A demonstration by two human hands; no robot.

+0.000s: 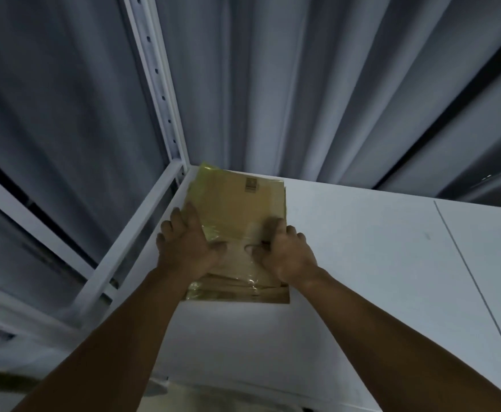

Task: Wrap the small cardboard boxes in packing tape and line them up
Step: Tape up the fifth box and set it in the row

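Note:
A stack of flat brown cardboard boxes (237,200), wrapped in shiny clear tape or film, lies on the white shelf top (362,263) near its far left corner. My left hand (188,245) rests on the stack's left side, fingers spread over the edge and thumb on top. On the near right part of the stack sits my right hand (285,251), its fingers curled on the top face and its thumb pointing inward. Both thumbs nearly meet in the middle. No tape roll is in sight.
A white metal rack post (157,81) rises at the far left corner, with rails (130,242) running toward me. Grey curtains (317,84) hang behind the shelf. A seam (475,281) crosses the shelf top on the right.

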